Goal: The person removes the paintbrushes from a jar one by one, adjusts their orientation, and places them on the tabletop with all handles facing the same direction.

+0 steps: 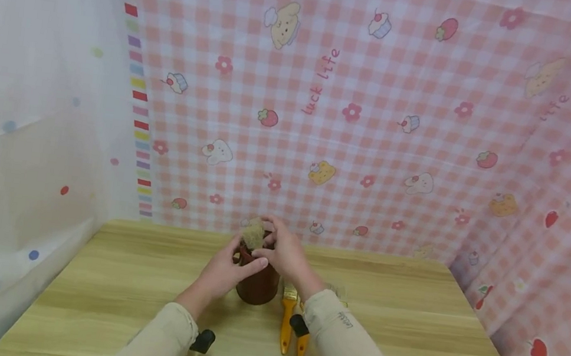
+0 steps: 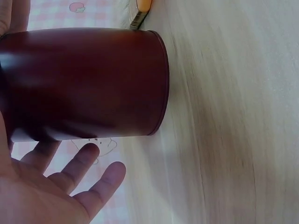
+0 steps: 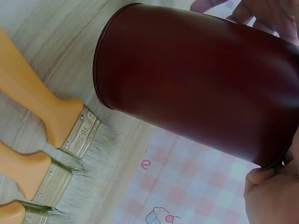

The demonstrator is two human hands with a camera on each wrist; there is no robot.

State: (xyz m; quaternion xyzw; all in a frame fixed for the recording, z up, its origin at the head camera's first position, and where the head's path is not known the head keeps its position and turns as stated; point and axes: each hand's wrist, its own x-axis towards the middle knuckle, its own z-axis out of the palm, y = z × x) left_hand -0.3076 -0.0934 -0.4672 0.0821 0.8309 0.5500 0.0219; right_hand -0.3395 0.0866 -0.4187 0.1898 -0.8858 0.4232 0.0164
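Curling round the dark red cup, left grip and right grip clasp its rim at mid bench, tan tuft between; orange-handled brushes lie right.

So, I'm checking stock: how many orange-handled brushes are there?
3: in the right wrist view, one brush nearest the dark red container, a second brush beside it, a third brush at the lower-left corner. More may be hidden.

Cream sleeves, the right one perhaps lettered
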